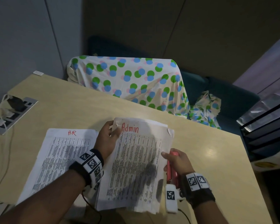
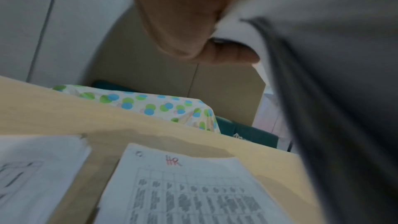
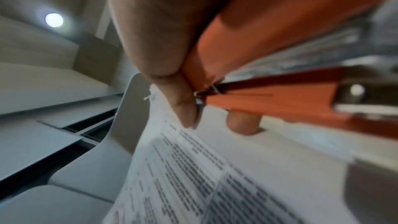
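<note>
Admin stack (image 1: pixel 136 167) sits at the table's (image 1: pixel 87 107) near edge. Left hand (image 1: pixel 106 139) pinches its top-left corner. Right hand (image 1: pixel 179 162) grips the red stapler (image 1: pixel 171 171) at its right edge. HR stack (image 1: pixel 60 152) lies flat at left. Judgement: 1 stack likely done, Admin stapling pending.

white "Admin" paper stack (image 1: pixel 136 159): printed table too blurred to read | left hand (image 1: pixel 106 139): fingers partly hidden behind the stack's 11 o'clock corner | red stapler (image 1: pixel 169 170): middle covered by right hand (image 1: pixel 179 162), rear cut off at 3 o'clock in right wrist view | left wrist view: 3 o'clock side an unidentifiable grey blur | polka-dot cloth (image 1: pixel 128 78): hides whatever it covers
</note>
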The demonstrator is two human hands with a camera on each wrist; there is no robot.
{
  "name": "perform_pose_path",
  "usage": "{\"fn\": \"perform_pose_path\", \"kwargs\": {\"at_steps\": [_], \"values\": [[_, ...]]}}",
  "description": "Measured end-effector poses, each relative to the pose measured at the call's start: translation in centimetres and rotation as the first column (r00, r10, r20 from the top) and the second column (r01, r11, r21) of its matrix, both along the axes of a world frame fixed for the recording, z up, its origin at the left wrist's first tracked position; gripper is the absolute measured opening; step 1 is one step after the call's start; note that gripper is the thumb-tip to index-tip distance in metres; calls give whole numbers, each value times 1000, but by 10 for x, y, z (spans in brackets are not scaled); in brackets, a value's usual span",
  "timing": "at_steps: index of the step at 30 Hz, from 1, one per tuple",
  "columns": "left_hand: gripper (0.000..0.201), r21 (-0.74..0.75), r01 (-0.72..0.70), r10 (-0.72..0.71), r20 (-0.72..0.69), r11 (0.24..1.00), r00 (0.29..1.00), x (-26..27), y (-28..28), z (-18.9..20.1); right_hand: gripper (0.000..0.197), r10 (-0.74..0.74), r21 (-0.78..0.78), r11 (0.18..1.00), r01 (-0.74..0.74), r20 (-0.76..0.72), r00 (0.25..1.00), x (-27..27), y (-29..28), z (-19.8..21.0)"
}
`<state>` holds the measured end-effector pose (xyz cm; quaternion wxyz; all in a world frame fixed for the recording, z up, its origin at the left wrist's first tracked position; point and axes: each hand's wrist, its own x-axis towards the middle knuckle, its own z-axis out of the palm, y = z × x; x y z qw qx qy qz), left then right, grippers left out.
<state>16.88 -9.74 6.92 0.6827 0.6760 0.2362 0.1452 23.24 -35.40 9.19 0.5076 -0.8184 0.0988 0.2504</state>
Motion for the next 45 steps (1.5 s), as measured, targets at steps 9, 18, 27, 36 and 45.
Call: {"fn": "perform_pose_path", "kwargs": {"at_steps": [9, 18, 27, 36, 45], "values": [[27, 185, 355, -220, -509, 916, 832, -17, 2, -44, 17, -52, -77, 996, 43, -117, 992, 0, 14, -35], [46, 209, 215, -56, -582, 954, 811, -21, 7, -75, 8, 0, -233, 972, -29, -124, 992, 8, 42, -55], [37, 189, 235, -62, -639, 954, 767, -24, 9, -87, 20, 62, -356, 930, -89, -86, 994, 9, 49, -82], [17, 36, 67, -49, -371, 997, 927, -7, 16, -69, 12, 86, -313, 944, -101, -61, 994, 9, 36, -70], [30, 100, 63, -14, -430, 993, 903, -8, 25, -79, 12, 73, -240, 966, -90, -79, 994, 7, 39, -77]]}}
